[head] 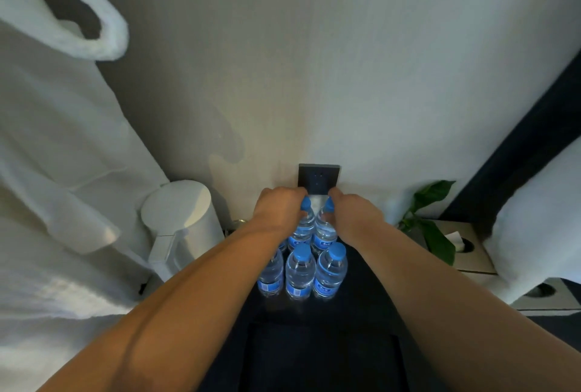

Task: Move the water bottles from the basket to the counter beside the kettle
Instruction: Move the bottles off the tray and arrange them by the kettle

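**Left hand** [278, 206]: my fingers are curled round the neck of one water bottle [303, 228], just under its blue cap. I take it high so that the hand stays above the bottles packed below.

**Right hand** [355, 209]: the same hold on a second water bottle [325, 231], which touches the first. Both lean in slightly at the caps. I cannot tell whether their bases already rest on the counter [361, 291].

**Front row** [300, 272]: three bottles stand upright on the counter between my forearms, nearer to me than my hands, and touch side by side. The label of a further bottle shows under my left wrist. As I judge it, the two I hold are meant to start a back row.

**Kettle** [182, 222]: white, with its lid shut, standing just left of my left hand. The bottles are grouped close beside it.

**Wall socket** [318, 178]: a dark plate just beyond my knuckles. It marks how far back the row can go.

**Basket**: I cannot make it out.

**Others**: a white bathrobe [63, 171] hangs to the left beyond the kettle. A leafy plant [434, 228] and a tissue box [471, 253] sit well to the right of my right hand.
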